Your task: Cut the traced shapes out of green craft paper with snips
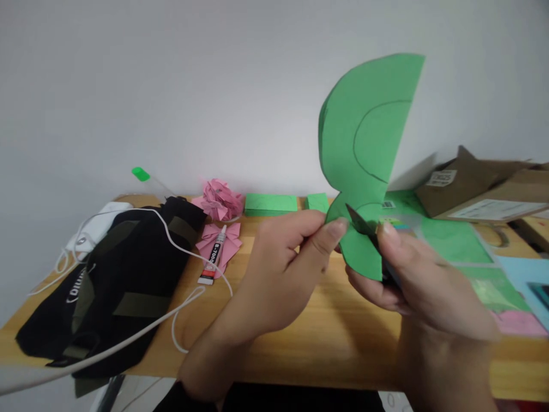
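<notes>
A green paper piece [364,126] with rounded lobes and curved pencil lines stands upright above the table. My left hand [289,266] pinches its lower left edge between thumb and fingers. Dark-bladed scissors [359,220] are held in my right hand [422,277], closed round their handles. One blade shows in front of the paper's lower lobe, near the drawn curve there. My right fingers also reach behind the bottom of the paper, where the handles are mostly hidden.
On the wooden table [338,349], a black bag [141,274] and white cable [171,229] lie left. Pink folded paper [221,200], a glue tube [213,257] and green paper blocks [270,203] are behind my hands. Right are a cardboard box [493,189] and green sheets [454,240].
</notes>
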Demonstrator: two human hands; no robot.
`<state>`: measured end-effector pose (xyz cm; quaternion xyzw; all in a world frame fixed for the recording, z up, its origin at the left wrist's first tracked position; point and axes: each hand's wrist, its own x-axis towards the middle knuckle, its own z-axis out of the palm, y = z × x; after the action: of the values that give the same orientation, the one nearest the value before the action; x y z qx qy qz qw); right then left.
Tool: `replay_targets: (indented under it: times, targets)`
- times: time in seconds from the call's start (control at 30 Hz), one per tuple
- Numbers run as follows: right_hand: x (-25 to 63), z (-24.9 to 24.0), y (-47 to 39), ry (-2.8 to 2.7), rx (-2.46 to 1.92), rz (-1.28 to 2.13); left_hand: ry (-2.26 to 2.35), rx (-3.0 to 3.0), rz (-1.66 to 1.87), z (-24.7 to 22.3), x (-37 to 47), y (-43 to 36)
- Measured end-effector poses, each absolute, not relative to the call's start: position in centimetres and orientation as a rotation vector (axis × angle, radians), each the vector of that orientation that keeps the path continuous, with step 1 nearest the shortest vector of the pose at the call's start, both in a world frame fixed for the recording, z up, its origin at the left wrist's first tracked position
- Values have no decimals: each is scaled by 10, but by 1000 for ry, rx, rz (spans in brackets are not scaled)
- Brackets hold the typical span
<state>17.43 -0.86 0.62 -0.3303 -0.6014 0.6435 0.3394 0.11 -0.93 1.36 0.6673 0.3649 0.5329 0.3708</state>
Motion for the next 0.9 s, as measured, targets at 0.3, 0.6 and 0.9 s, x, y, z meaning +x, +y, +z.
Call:
replay_targets:
  times: [0.3, 0.6, 0.9]
  targets:
    - [173, 4, -9, -1565, -898, 1645, 942, 1707, 1357, 13, 1, -10]
    - [173, 3, -11, -1542, -884, 1673, 926, 1648, 1369, 12, 2, -9]
    - [168, 4, -9, -1560, -851, 1608, 953, 1594, 1361, 11, 4, -11]
